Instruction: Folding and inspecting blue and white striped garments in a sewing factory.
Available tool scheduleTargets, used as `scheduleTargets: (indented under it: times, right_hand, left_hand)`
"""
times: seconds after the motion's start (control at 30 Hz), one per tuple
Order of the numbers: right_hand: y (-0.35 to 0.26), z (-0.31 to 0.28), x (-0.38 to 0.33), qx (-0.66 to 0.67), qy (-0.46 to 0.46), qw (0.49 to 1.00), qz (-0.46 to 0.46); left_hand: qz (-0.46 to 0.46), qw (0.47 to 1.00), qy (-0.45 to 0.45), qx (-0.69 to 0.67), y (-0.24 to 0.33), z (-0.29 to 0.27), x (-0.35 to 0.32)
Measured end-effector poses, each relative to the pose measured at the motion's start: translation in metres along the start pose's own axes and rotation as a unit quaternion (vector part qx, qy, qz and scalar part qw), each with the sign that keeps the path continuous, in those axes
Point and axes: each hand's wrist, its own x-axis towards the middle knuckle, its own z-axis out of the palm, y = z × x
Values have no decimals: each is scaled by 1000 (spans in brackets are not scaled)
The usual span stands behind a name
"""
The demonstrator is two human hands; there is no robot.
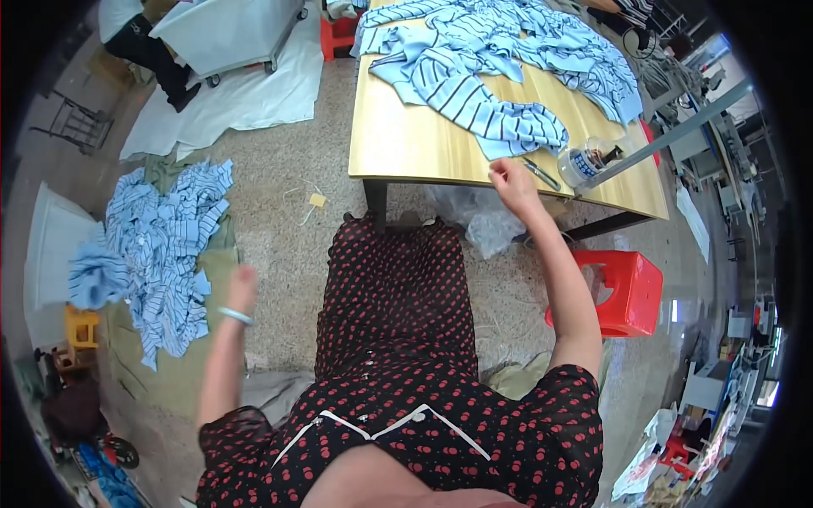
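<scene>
My left hand (243, 288), smeared by motion, hangs over the floor at the left with a pale bracelet on its wrist; its fingers cannot be made out. Beyond it a bunched blue striped cloth piece (97, 275) is at the left side of a heap of similar striped fabric (169, 237). My right hand (515, 188) is at the near edge of the wooden table (406, 148), fingers curled in; whether anything small is in them is hidden. Beside it on the tabletop lie a slim dark tool (542, 174) and a clear container (584, 162) with small items.
Striped knit pieces (508, 51) cover the table's far part. A metal pole (669, 135) rises at its right. A red stool (631, 292) stands below my right arm, and a plastic bag (487, 224) lies under the table. Someone (144, 51) stands by a white cart (224, 34).
</scene>
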Motion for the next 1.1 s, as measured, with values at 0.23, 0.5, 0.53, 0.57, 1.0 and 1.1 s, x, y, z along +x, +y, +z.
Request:
scheduleTargets:
  times: [0.23, 0.5, 0.53, 0.57, 1.0, 1.1]
  right_hand:
    - [70, -8, 29, -282, 61, 957, 36]
    - [93, -1, 6, -203, 143, 968, -36]
    - [98, -1, 6, -197, 159, 966, -45]
    - [103, -1, 7, -181, 156, 970, -33]
    - [114, -16, 14, -53, 119, 985, 116]
    - [106, -4, 8, -67, 178, 978, 86]
  left_hand:
    - [49, 988, -139, -38, 36, 108, -89]
    - [221, 972, -51, 65, 158, 77, 29]
    - [234, 969, -48, 69, 183, 78, 49]
    - [245, 964, -45, 91, 203, 79, 71]
    - [204, 978, 36, 3, 389, 203, 293]
    - [254, 959, 43, 117, 400, 203, 292]
